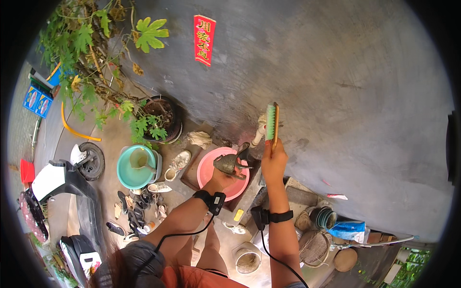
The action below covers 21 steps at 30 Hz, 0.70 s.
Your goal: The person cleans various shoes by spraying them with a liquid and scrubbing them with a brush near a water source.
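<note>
My left hand (222, 178) grips a dark, strappy shoe (226, 163), probably a sandal, above a pink plastic basin (204, 168). My fingers and the shoe hide part of the basin's inside. Raised to the right, my right hand (274, 162) is closed around the handle of a scrubbing brush (271, 122) with pale green bristles and a wooden back. The bristles face left, apart from the shoe. Behind the brush, a whitish pipe (258, 136) comes out of the grey wall. A yellow bar or sponge (238, 215) lies on the ledge below the basin.
At left stands a turquoise basin (124, 167) with a ladle (138, 158) in it. White sneakers (180, 161) and several other shoes (135, 216) lie on the ground. A potted plant (158, 108), a scooter (72, 187), a bucket (248, 261) and a wicker basket (315, 246) stand around.
</note>
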Each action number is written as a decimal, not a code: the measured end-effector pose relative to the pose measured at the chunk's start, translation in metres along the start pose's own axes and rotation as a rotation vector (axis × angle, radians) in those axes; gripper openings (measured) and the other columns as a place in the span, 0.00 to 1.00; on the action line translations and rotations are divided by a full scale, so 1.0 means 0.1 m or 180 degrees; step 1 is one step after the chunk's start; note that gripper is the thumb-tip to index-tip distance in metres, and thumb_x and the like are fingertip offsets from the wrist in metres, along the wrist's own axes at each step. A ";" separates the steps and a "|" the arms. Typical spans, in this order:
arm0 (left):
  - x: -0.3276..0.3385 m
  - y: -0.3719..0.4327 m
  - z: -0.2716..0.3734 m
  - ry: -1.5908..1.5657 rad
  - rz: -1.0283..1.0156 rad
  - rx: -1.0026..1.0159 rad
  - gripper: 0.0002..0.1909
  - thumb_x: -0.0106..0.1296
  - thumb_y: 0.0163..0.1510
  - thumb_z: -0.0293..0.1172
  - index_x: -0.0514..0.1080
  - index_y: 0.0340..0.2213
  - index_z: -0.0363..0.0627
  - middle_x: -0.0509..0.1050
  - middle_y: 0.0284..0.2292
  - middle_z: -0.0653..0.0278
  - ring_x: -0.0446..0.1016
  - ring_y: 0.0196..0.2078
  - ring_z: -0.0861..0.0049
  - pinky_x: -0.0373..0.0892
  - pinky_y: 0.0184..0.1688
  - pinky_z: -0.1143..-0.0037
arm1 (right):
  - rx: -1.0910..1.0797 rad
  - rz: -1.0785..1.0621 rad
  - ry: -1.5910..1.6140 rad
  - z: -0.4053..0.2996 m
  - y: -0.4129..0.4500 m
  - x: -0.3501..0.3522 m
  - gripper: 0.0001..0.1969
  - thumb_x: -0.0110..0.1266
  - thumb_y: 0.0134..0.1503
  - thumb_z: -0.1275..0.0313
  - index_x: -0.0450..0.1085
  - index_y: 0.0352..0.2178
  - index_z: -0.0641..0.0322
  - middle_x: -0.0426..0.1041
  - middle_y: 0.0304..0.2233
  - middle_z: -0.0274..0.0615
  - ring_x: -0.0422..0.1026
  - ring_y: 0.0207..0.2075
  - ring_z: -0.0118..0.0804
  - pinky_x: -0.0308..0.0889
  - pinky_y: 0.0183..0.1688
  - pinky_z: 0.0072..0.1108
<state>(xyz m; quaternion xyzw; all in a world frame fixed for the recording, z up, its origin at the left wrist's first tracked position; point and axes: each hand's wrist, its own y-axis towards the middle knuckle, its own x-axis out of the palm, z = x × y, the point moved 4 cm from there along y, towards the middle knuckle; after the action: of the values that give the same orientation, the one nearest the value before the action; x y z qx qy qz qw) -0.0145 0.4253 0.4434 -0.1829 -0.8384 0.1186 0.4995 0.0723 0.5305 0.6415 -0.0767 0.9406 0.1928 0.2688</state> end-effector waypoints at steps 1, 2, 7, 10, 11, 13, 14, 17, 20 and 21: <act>-0.01 -0.11 -0.04 -0.0033 0.0029 0.0006 0.19 0.48 0.52 0.45 0.69 0.39 0.43 0.73 0.36 0.58 0.72 0.35 0.67 0.72 0.32 0.73 | 0.0060 -0.0068 -0.0017 0.00 -0.05 0.02 0.07 0.48 0.55 0.74 0.67 0.35 0.66 0.66 0.19 0.50 0.65 0.19 0.44 0.62 0.25 0.29; -0.01 -0.20 -0.07 -0.0063 0.0050 0.0004 0.20 0.48 0.51 0.46 0.69 0.39 0.43 0.73 0.36 0.59 0.72 0.33 0.67 0.71 0.32 0.74 | -0.0033 -0.0050 -0.0160 0.04 -0.07 0.05 0.07 0.49 0.56 0.73 0.67 0.34 0.66 0.67 0.20 0.52 0.65 0.19 0.45 0.62 0.25 0.29; -0.24 -1.18 0.03 0.0007 -0.0087 -0.0358 0.21 0.48 0.51 0.48 0.68 0.39 0.43 0.72 0.38 0.56 0.71 0.39 0.68 0.69 0.28 0.77 | 0.0223 -0.0150 -0.0175 0.14 -0.24 -0.05 0.09 0.47 0.58 0.70 0.65 0.34 0.66 0.68 0.20 0.51 0.67 0.20 0.47 0.61 0.23 0.31; -0.40 -1.68 0.21 0.1100 -0.0317 -0.0652 0.28 0.43 0.52 0.40 0.60 0.53 0.43 0.71 0.36 0.57 0.71 0.38 0.68 0.70 0.26 0.75 | -0.0079 0.0268 -0.0183 0.32 -0.51 -0.16 0.10 0.44 0.60 0.69 0.64 0.37 0.66 0.67 0.22 0.49 0.69 0.24 0.38 0.64 0.28 0.26; -0.04 -1.89 0.05 0.1109 -0.0660 -0.0837 0.33 0.44 0.52 0.32 0.51 0.59 0.48 0.71 0.37 0.51 0.72 0.39 0.67 0.70 0.27 0.72 | 0.0275 0.0090 0.0037 0.53 -0.66 -0.18 0.10 0.43 0.59 0.72 0.64 0.39 0.68 0.68 0.26 0.49 0.70 0.28 0.39 0.65 0.32 0.25; -0.10 -2.31 0.25 0.1985 -0.0282 -0.1023 0.35 0.44 0.49 0.26 0.51 0.60 0.49 0.71 0.40 0.52 0.72 0.41 0.65 0.71 0.33 0.67 | 0.0525 -0.0166 0.0521 0.62 -0.99 -0.07 0.10 0.43 0.60 0.74 0.63 0.40 0.70 0.71 0.33 0.45 0.72 0.32 0.32 0.68 0.35 0.21; -0.14 -2.46 0.26 0.1911 -0.0283 -0.0873 0.35 0.44 0.49 0.26 0.51 0.60 0.49 0.71 0.40 0.52 0.72 0.41 0.65 0.71 0.33 0.67 | 0.0440 -0.0357 0.0235 0.70 -1.17 -0.03 0.10 0.43 0.60 0.74 0.62 0.40 0.70 0.69 0.32 0.45 0.72 0.30 0.33 0.68 0.34 0.22; -0.16 -2.84 0.39 0.4897 0.0466 0.0362 0.37 0.44 0.47 0.26 0.52 0.60 0.50 0.73 0.40 0.56 0.72 0.38 0.65 0.68 0.37 0.68 | -0.0548 -0.0987 -0.0716 0.82 -1.64 0.14 0.10 0.44 0.57 0.76 0.62 0.40 0.71 0.66 0.29 0.46 0.70 0.26 0.39 0.68 0.29 0.25; 0.13 -3.30 0.29 0.6864 0.1916 0.0387 0.42 0.46 0.47 0.29 0.42 0.62 0.56 0.72 0.40 0.47 0.73 0.37 0.58 0.66 0.40 0.68 | -0.0191 -0.1731 -0.0637 0.97 -2.05 0.34 0.11 0.46 0.55 0.77 0.64 0.40 0.70 0.66 0.31 0.51 0.69 0.30 0.48 0.65 0.31 0.33; 0.20 -3.44 0.26 0.7054 0.2458 0.0517 0.43 0.46 0.48 0.30 0.38 0.62 0.58 0.72 0.39 0.43 0.73 0.37 0.56 0.66 0.40 0.67 | 0.0096 -0.2081 -0.0714 0.89 -2.12 0.41 0.11 0.47 0.54 0.78 0.64 0.40 0.70 0.66 0.33 0.56 0.68 0.33 0.55 0.64 0.36 0.37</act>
<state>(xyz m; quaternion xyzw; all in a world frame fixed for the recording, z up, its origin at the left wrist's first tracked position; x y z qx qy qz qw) -0.1111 0.1223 0.5778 -0.3957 0.1750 0.0914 0.8969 0.1324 0.3705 0.4819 -0.3483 0.8336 0.0898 0.4193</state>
